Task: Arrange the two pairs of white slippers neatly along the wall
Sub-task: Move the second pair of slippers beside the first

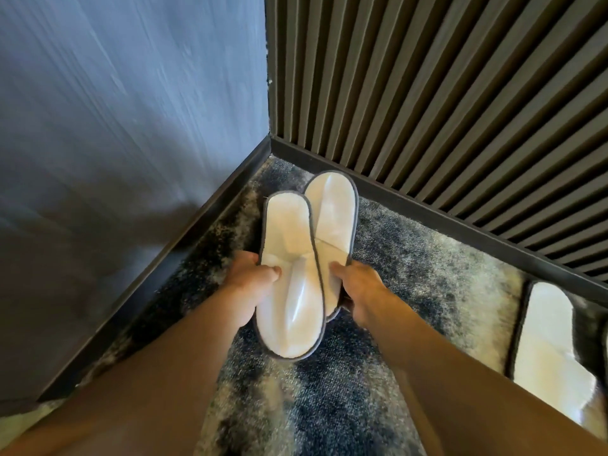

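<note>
Head view: corner of a room, mottled dark-and-pale carpet underfoot. Smooth grey-blue wall on the left, ribbed dark slatted wall on the right, black skirting board running along the foot of both, meeting in the corner beyond the fingertips.

Left hand clenched on the outer edge of the nearer white slipper — thumb over the top, fingers under. Right hand grips the outer edge of the second white slipper, thumb on its upper surface, fingers curled beneath. The two slippers overlap, the left-hand one lying partly over the other, grey piping round each. Toes point away from the fingers toward the corner; cannot tell whether the far tips touch the carpet or hang just above it.

Another white slipper lies on the carpet well to the right of the right hand, just beside the slatted wall's skirting, partly cut off by the frame edge.

Open carpet between the right fingers and that slipper; narrower strip of carpet between the left fingers and the grey-blue wall's skirting.
</note>
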